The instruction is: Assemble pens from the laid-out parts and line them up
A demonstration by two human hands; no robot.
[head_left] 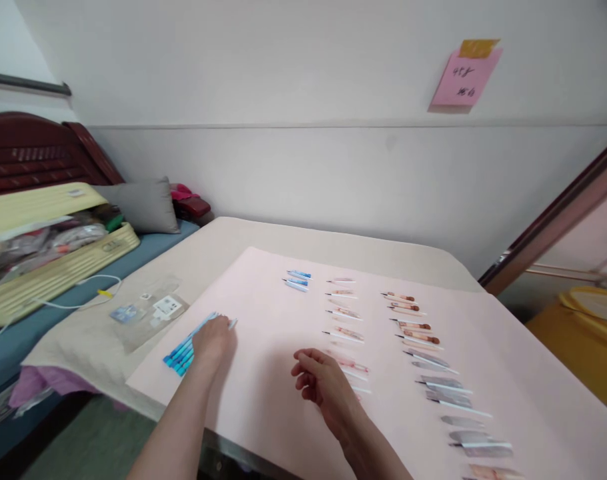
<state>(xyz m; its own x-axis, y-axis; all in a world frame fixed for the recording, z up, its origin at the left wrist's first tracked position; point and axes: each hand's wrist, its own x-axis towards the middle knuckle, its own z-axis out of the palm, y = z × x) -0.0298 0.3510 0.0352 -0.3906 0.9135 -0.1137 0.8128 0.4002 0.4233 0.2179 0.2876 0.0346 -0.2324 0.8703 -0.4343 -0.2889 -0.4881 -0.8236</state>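
Note:
My left hand (212, 341) rests on a bundle of blue pens (186, 348) lying on the pale pink sheet (273, 320), its fingers curled over them. Beside it, my right hand (319, 381) hovers over the sheet with fingers loosely curled and nothing in them. Two blue pens (297, 279) lie apart further back. A column of pink pens (344, 312) runs just right of my right hand. Further right is a row of brown-capped pens (413, 325) and grey-capped pens (446, 390).
The table (243, 233) stands against a white wall with a pink note (464, 77). A clear plastic packet (148, 313) lies left of the sheet. A bed with a yellow open case (53, 260) and grey pillow (143, 205) is at the left.

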